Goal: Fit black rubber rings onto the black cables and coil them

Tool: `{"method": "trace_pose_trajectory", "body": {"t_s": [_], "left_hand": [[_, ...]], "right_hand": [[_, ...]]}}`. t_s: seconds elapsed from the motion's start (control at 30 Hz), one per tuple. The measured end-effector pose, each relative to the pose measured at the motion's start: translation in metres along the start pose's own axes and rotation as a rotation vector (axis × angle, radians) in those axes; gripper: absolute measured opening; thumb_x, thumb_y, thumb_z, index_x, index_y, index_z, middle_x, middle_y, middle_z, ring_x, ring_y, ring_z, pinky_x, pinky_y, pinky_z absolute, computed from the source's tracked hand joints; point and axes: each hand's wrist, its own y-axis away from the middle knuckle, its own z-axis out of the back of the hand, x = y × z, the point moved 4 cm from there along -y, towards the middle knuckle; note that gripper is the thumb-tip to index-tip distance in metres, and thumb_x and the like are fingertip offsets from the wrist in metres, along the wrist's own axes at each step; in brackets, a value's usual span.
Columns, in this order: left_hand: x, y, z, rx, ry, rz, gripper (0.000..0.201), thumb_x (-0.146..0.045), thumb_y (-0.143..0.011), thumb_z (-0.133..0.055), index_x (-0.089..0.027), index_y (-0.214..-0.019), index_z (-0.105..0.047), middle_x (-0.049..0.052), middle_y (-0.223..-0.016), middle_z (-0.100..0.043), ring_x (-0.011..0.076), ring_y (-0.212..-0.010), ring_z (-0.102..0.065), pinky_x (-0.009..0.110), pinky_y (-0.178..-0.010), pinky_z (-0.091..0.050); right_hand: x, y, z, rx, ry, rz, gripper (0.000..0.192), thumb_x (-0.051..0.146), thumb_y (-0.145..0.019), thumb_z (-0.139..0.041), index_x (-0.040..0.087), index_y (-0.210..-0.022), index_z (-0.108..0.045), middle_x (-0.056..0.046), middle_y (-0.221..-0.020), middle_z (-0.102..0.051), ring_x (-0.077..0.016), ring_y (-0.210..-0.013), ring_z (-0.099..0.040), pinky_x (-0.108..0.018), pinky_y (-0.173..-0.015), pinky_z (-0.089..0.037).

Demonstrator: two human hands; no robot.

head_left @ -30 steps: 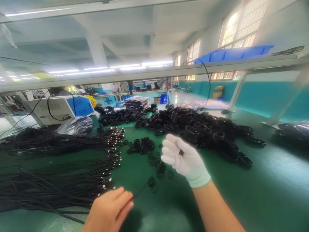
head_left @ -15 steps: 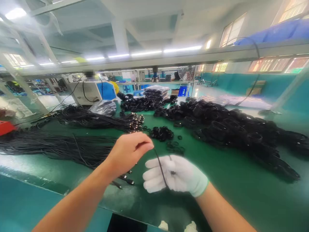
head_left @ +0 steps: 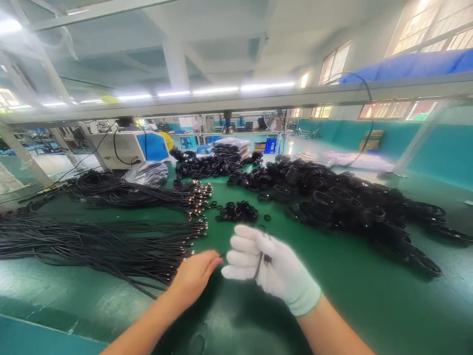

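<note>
My bare left hand [head_left: 197,273] is closed in a pinch, low over the bench beside the ends of a bundle of black cables. A short dark tip of cable shows at its fingertips. My right hand [head_left: 264,264], in a white glove, faces palm-up with its thumb bent over a black cable [head_left: 258,266]. A small connector with a metallic glint lies against that palm. The cable's run between the two hands is mostly hidden. Just beyond the glove is a small heap of black rings [head_left: 239,212].
Black cable bundles with metal-tipped ends [head_left: 148,195] lie at left on the green bench [head_left: 354,291]. A large pile of coiled black cables [head_left: 332,197] spreads along the right. Behind stand a white and blue machine [head_left: 129,148] and a clear plastic bag [head_left: 148,173]. A rail crosses above.
My left hand has come down and its stretch of cable no longer shows raised above the glove. The gloved fingers have tilted upward. The view has shifted, so the bench appears further left.
</note>
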Motion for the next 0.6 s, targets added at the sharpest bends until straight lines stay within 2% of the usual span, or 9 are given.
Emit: {"method": "trace_pose_trajectory", "body": {"t_s": [0.07,0.13,0.2,0.23,0.3,0.33,0.43,0.53,0.6], "left_hand": [[-0.009,0.025,-0.012,0.038,-0.183,-0.065,0.029,-0.025,-0.09,-0.036,-0.019,-0.074,-0.059,0.002,-0.073,-0.065,0.0167,-0.066,-0.059,0.024,-0.057,-0.036],[-0.031,0.046,-0.011,0.077,-0.354,-0.227,0.024,-0.021,-0.088,-0.039,-0.02,-0.074,-0.058,0.001,-0.07,-0.065,0.0162,-0.059,-0.058,0.025,-0.052,-0.033],[-0.056,0.056,0.008,0.025,-0.423,-0.4,0.021,-0.021,-0.087,-0.043,-0.021,-0.073,-0.058,0.0,-0.067,-0.063,0.0152,-0.054,-0.055,0.027,-0.049,-0.03],[-0.066,0.054,0.024,-0.054,-0.429,-0.448,0.022,-0.023,-0.088,-0.044,-0.021,-0.071,-0.058,0.0,-0.065,-0.062,0.0148,-0.053,-0.053,0.027,-0.05,-0.029],[-0.077,0.042,0.057,-0.147,-0.419,-0.47,0.022,-0.033,-0.087,-0.051,-0.021,-0.071,-0.06,0.0,-0.067,-0.061,0.0144,-0.059,-0.053,0.026,-0.054,-0.032],[-0.078,0.033,0.07,-0.135,-0.376,-0.486,0.022,-0.037,-0.085,-0.055,-0.021,-0.072,-0.061,-0.001,-0.069,-0.061,0.0137,-0.062,-0.053,0.025,-0.056,-0.033],[-0.069,0.006,0.083,-0.001,-0.067,-0.448,0.017,-0.037,-0.079,-0.064,-0.021,-0.073,-0.064,-0.003,-0.073,-0.063,0.0112,-0.068,-0.055,0.021,-0.063,-0.038],[-0.042,-0.008,0.06,0.103,0.295,-0.326,0.016,-0.029,-0.084,-0.056,-0.018,-0.079,-0.067,-0.001,-0.077,-0.066,0.0113,-0.071,-0.059,0.02,-0.065,-0.043],[-0.018,-0.01,0.039,0.055,0.355,-0.237,0.025,-0.026,-0.089,-0.044,-0.017,-0.085,-0.066,0.001,-0.082,-0.067,0.0134,-0.075,-0.06,0.022,-0.067,-0.044]], "right_hand": [[0.006,-0.002,0.004,-0.048,0.012,0.066,0.022,0.033,-0.08,-0.065,0.019,-0.096,-0.056,0.001,-0.073,-0.057,-0.0144,-0.068,-0.058,-0.048,-0.086,-0.046],[0.003,-0.003,0.009,-0.086,0.041,0.082,0.021,0.031,-0.081,-0.063,0.018,-0.096,-0.057,-0.001,-0.077,-0.06,-0.0151,-0.07,-0.059,-0.045,-0.085,-0.046],[-0.011,-0.003,0.012,-0.066,0.09,0.021,0.025,0.029,-0.081,-0.063,0.015,-0.101,-0.058,-0.006,-0.084,-0.064,-0.0172,-0.075,-0.062,-0.043,-0.084,-0.046],[-0.02,-0.002,0.011,-0.018,0.111,-0.039,0.029,0.029,-0.08,-0.064,0.013,-0.103,-0.058,-0.009,-0.087,-0.065,-0.0189,-0.078,-0.063,-0.043,-0.084,-0.046],[-0.039,0.001,0.006,0.108,0.131,-0.176,0.038,0.031,-0.078,-0.066,0.008,-0.106,-0.058,-0.015,-0.092,-0.066,-0.0235,-0.081,-0.066,-0.046,-0.083,-0.046],[-0.047,0.003,0.003,0.164,0.128,-0.243,0.042,0.033,-0.076,-0.067,0.006,-0.107,-0.057,-0.017,-0.093,-0.067,-0.0258,-0.081,-0.066,-0.049,-0.083,-0.045],[-0.06,0.008,-0.005,0.225,0.066,-0.376,0.051,0.036,-0.071,-0.071,0.007,-0.111,-0.056,-0.019,-0.097,-0.067,-0.0309,-0.084,-0.067,-0.056,-0.083,-0.044],[-0.057,0.008,-0.01,0.212,-0.008,-0.349,0.055,0.035,-0.07,-0.072,0.011,-0.116,-0.054,-0.015,-0.098,-0.067,-0.032,-0.089,-0.066,-0.058,-0.084,-0.042],[-0.047,0.006,-0.011,0.202,-0.03,-0.248,0.054,0.036,-0.071,-0.073,0.013,-0.116,-0.053,-0.01,-0.093,-0.067,-0.0281,-0.084,-0.067,-0.056,-0.084,-0.043]]}}
